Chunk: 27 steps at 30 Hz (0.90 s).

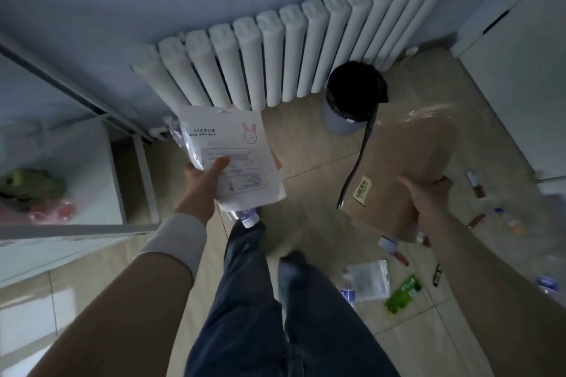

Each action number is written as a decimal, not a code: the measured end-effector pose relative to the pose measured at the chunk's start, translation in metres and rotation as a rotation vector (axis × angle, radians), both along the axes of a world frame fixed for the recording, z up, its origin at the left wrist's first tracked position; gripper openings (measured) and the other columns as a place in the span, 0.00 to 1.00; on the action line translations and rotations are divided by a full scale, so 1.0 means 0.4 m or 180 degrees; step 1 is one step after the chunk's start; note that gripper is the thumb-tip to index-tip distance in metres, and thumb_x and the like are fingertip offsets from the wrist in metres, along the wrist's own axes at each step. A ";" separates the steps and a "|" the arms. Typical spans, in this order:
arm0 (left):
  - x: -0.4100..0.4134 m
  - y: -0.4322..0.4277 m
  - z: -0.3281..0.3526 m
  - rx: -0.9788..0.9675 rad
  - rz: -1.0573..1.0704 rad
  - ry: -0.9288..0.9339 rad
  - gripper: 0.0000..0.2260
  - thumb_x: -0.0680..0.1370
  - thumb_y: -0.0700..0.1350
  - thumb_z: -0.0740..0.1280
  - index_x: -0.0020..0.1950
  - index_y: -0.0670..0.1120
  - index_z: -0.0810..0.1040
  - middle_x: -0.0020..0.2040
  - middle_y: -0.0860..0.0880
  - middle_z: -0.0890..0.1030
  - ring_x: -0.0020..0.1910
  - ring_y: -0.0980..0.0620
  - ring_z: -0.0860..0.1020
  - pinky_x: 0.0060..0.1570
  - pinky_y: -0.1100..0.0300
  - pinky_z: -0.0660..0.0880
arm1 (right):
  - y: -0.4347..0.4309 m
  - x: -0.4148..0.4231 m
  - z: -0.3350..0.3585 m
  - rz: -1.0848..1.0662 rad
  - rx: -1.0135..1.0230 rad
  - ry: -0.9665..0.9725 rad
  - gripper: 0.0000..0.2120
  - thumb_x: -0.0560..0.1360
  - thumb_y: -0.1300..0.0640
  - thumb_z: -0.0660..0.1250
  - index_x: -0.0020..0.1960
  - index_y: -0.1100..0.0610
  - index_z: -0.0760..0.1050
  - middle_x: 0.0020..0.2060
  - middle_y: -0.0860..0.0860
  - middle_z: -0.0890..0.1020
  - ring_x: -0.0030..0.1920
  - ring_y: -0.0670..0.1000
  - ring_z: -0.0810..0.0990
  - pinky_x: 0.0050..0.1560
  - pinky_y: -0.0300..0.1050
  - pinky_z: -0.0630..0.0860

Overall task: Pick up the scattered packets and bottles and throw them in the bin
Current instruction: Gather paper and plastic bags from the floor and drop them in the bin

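Note:
My left hand [203, 182] grips a white packet [235, 144] printed with a rabbit, and a clear plastic bottle [246, 217] sticks out beneath it. My right hand [427, 193] holds a large brown paper bag [407, 162] with a dark handle strap hanging from it. A grey bin [340, 119] lined with a black bag stands on the floor by the radiator, beyond and between both hands. More litter lies on the floor at the lower right: a clear packet [369, 280], a green packet [404, 294] and several small bottles [477, 185].
A white radiator [291, 49] runs along the far wall. A white shelf unit [76, 162] stands at the left and a white cabinet [520, 70] at the right. My legs in dark trousers [269, 300] stand on the tan tiled floor.

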<state>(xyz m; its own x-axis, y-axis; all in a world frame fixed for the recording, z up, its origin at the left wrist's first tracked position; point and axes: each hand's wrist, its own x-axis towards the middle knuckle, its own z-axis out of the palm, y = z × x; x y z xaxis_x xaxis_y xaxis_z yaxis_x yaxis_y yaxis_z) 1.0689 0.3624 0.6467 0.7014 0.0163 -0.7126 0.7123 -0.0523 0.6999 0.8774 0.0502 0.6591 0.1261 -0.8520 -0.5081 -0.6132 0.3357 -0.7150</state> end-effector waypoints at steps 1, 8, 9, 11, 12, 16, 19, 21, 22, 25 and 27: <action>0.038 -0.023 -0.001 -0.0005 -0.0074 0.0005 0.32 0.72 0.43 0.71 0.70 0.47 0.57 0.55 0.45 0.75 0.44 0.49 0.78 0.48 0.50 0.77 | -0.011 0.032 -0.001 -0.0031 -0.0013 -0.0001 0.40 0.66 0.58 0.75 0.70 0.60 0.57 0.67 0.58 0.70 0.64 0.59 0.72 0.64 0.52 0.71; 0.293 -0.205 0.002 0.0024 -0.0608 0.0095 0.32 0.71 0.44 0.73 0.69 0.43 0.60 0.59 0.43 0.75 0.53 0.43 0.78 0.52 0.47 0.77 | -0.069 0.165 0.000 -0.0424 -0.0185 0.0185 0.38 0.68 0.59 0.73 0.70 0.63 0.56 0.68 0.60 0.69 0.66 0.59 0.69 0.57 0.45 0.67; 0.321 -0.237 0.001 0.0028 -0.0696 0.0063 0.32 0.71 0.43 0.72 0.70 0.43 0.59 0.58 0.44 0.74 0.52 0.44 0.77 0.51 0.49 0.76 | -0.079 0.178 0.000 -0.0511 -0.0168 0.0191 0.37 0.68 0.60 0.73 0.70 0.63 0.57 0.67 0.60 0.69 0.66 0.59 0.70 0.57 0.46 0.68; 0.370 -0.303 0.003 0.0046 -0.0901 -0.0009 0.32 0.72 0.42 0.71 0.70 0.43 0.57 0.57 0.44 0.73 0.51 0.45 0.76 0.49 0.51 0.75 | -0.101 0.202 -0.002 -0.0676 -0.0073 0.0193 0.36 0.68 0.59 0.73 0.70 0.63 0.57 0.67 0.60 0.70 0.65 0.60 0.71 0.60 0.50 0.70; 0.392 -0.337 0.003 0.0048 -0.0987 -0.0034 0.32 0.72 0.42 0.71 0.70 0.42 0.57 0.57 0.44 0.73 0.51 0.45 0.75 0.47 0.52 0.75 | -0.115 0.213 -0.005 -0.0738 -0.0036 0.0201 0.36 0.68 0.59 0.73 0.70 0.62 0.57 0.66 0.60 0.70 0.65 0.60 0.71 0.60 0.52 0.70; 0.459 -0.499 -0.016 0.0187 -0.1378 -0.0086 0.32 0.72 0.42 0.71 0.71 0.42 0.58 0.56 0.45 0.73 0.45 0.50 0.76 0.39 0.57 0.74 | -0.199 0.251 -0.021 -0.0950 0.0038 0.0235 0.36 0.68 0.59 0.73 0.70 0.62 0.57 0.67 0.61 0.70 0.64 0.61 0.71 0.59 0.53 0.70; 0.487 -0.643 -0.049 0.0300 -0.1608 -0.0108 0.33 0.72 0.42 0.72 0.70 0.42 0.58 0.56 0.45 0.73 0.46 0.48 0.75 0.44 0.54 0.74 | -0.286 0.289 -0.055 -0.0945 0.0086 0.0181 0.37 0.68 0.59 0.73 0.70 0.62 0.57 0.66 0.61 0.70 0.63 0.61 0.71 0.58 0.52 0.70; 0.495 -0.743 -0.079 0.0391 -0.1691 -0.0129 0.32 0.72 0.42 0.72 0.70 0.42 0.58 0.54 0.46 0.73 0.49 0.46 0.75 0.46 0.53 0.73 | -0.351 0.326 -0.086 -0.0860 0.0150 0.0217 0.38 0.68 0.58 0.73 0.70 0.61 0.56 0.66 0.61 0.70 0.63 0.62 0.71 0.61 0.55 0.71; 0.495 -0.793 -0.094 0.0433 -0.1726 -0.0145 0.32 0.72 0.41 0.72 0.69 0.42 0.58 0.53 0.47 0.73 0.51 0.45 0.75 0.47 0.52 0.73 | -0.385 0.349 -0.103 -0.0787 0.0215 0.0233 0.38 0.68 0.57 0.73 0.71 0.60 0.55 0.66 0.61 0.70 0.63 0.62 0.72 0.62 0.57 0.71; 0.494 -0.928 -0.143 0.0552 -0.1842 -0.0160 0.33 0.71 0.41 0.72 0.70 0.43 0.57 0.60 0.42 0.74 0.60 0.40 0.75 0.53 0.49 0.74 | -0.485 0.423 -0.141 -0.0478 0.0379 0.0291 0.39 0.66 0.55 0.74 0.69 0.59 0.56 0.63 0.60 0.72 0.60 0.61 0.73 0.61 0.59 0.71; 0.493 -1.007 -0.160 0.0641 -0.1983 -0.0252 0.34 0.71 0.40 0.72 0.71 0.42 0.57 0.65 0.39 0.71 0.62 0.39 0.73 0.53 0.50 0.72 | -0.541 0.475 -0.160 -0.0306 0.0424 0.0332 0.42 0.63 0.50 0.75 0.69 0.56 0.55 0.64 0.59 0.72 0.61 0.62 0.73 0.62 0.59 0.71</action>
